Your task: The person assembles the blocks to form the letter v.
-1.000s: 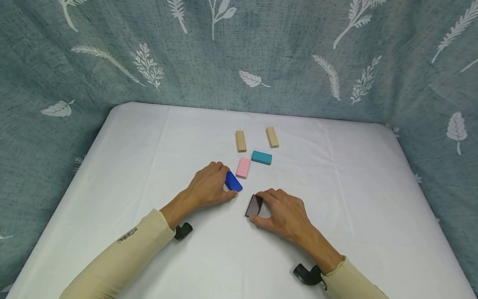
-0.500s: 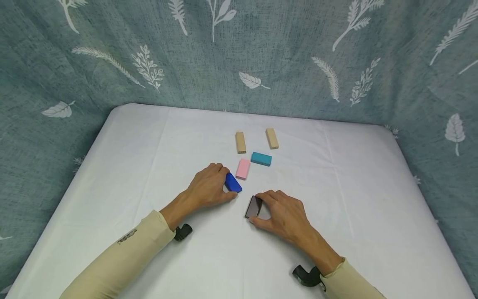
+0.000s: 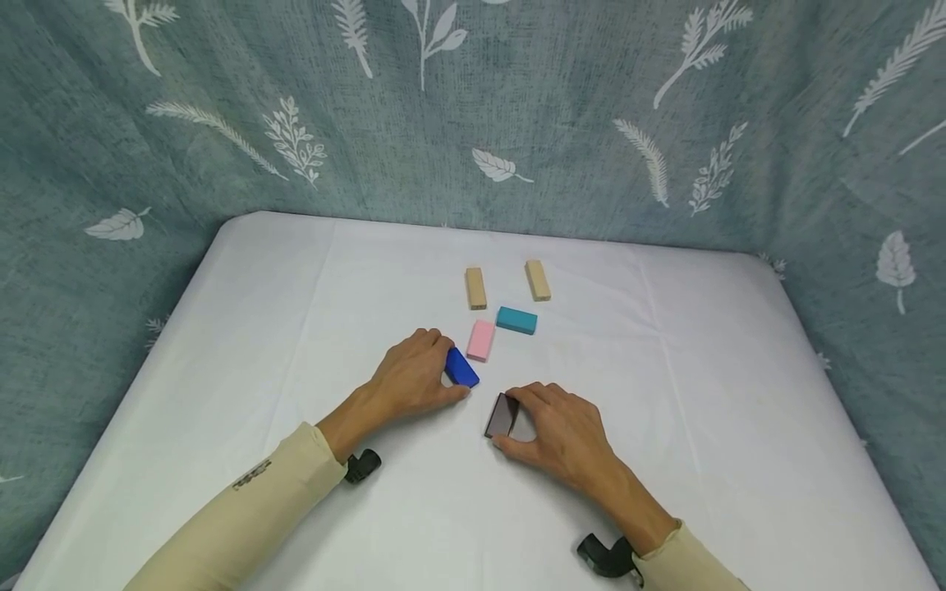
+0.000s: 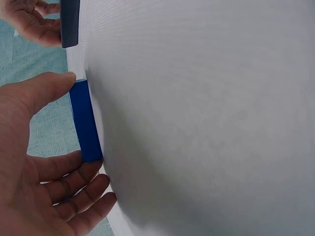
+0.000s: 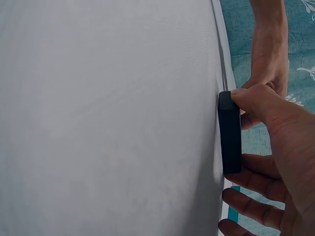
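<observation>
In the head view my left hand (image 3: 410, 379) pinches a blue rectangular block (image 3: 462, 368) lying on the white tablecloth. The left wrist view shows the thumb at one end of that blue block (image 4: 85, 122) and fingertips at the other. To the right and nearer me, my right hand (image 3: 563, 431) grips a dark, nearly black block (image 3: 499, 417) by its two ends. Seen from the right wrist, the dark block (image 5: 230, 135) sits against the cloth between thumb and fingers. A pink block (image 3: 480, 341) lies just beyond the blue one, close to it.
A teal block (image 3: 516, 320) lies beside the pink one. Farther back are two plain wooden blocks, a left one (image 3: 476, 289) and a right one (image 3: 538, 281). A leaf-patterned green curtain (image 3: 414, 148) hangs behind the white-covered table (image 3: 739, 410).
The whole head view has shifted slightly, with everything sitting a little lower in the frame. Both hands keep their holds, and the blocks stay in the same places on the cloth.
</observation>
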